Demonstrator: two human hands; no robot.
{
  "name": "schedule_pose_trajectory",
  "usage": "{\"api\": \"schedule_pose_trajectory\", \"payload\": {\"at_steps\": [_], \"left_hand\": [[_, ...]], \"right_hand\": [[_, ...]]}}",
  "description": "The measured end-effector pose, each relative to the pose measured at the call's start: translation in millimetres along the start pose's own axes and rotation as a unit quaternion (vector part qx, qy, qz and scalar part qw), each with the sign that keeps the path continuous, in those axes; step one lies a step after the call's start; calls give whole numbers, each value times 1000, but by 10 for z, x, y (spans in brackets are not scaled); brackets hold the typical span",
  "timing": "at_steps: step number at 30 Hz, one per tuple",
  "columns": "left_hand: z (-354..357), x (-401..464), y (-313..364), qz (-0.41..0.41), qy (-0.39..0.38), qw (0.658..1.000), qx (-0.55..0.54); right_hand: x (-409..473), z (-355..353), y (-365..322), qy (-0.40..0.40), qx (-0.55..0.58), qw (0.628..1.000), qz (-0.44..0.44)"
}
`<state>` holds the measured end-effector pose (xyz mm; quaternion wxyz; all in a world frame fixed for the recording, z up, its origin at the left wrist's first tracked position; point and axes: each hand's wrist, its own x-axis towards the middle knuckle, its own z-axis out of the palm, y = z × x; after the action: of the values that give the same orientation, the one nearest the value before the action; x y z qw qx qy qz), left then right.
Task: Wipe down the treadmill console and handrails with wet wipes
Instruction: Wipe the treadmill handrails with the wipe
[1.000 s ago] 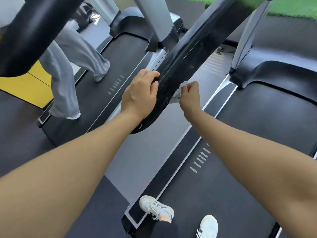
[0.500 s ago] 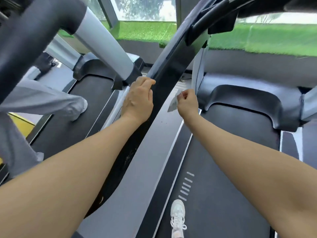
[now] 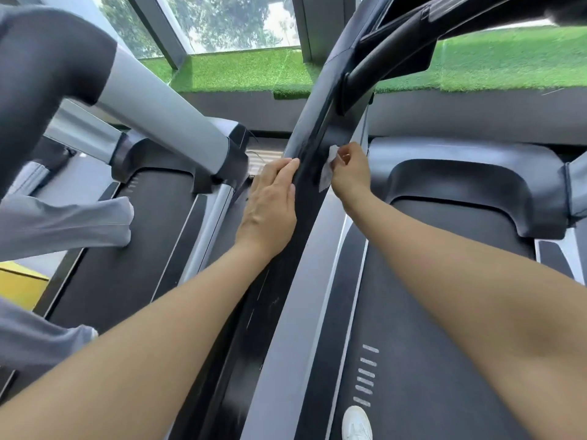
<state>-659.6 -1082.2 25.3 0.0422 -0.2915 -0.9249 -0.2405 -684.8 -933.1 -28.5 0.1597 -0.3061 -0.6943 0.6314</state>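
fingers (image 3: 344,157) of right hand (image 3: 351,171) pinch wipe (image 3: 327,173) against handrail (image 3: 305,192); left hand (image 3: 270,204) rests flat.

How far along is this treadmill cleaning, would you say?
Mid-job, it seems. In hand: the right hand pinches a white wipe against the black handrail, while the left hand rests on its other side. No finished stretch shows plainly; scuffs remain lower down. Left: probably the rail's upper stretch and the console.

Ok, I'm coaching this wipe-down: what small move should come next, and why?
Probably slide the wet wipe further up the black handrail. The right hand pinches it against the rail's right side, the left hand rests on its left, and rail remains above.
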Motion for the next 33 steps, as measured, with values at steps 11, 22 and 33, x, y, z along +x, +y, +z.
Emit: {"api": "schedule_pose_trajectory", "payload": {"at_steps": [11, 22, 33], "left_hand": [[10, 10, -3, 3, 6, 1000, 4], [-183, -855, -36, -36, 9, 999, -4], [-516, -2297, -178, -128, 29, 991, 2]], "right_hand": [[-550, 117, 180, -65, 134, 989, 5], [-1651, 88, 399, -197, 60, 978, -34], [-2790, 205, 612, -254, 37, 965, -48]]}}
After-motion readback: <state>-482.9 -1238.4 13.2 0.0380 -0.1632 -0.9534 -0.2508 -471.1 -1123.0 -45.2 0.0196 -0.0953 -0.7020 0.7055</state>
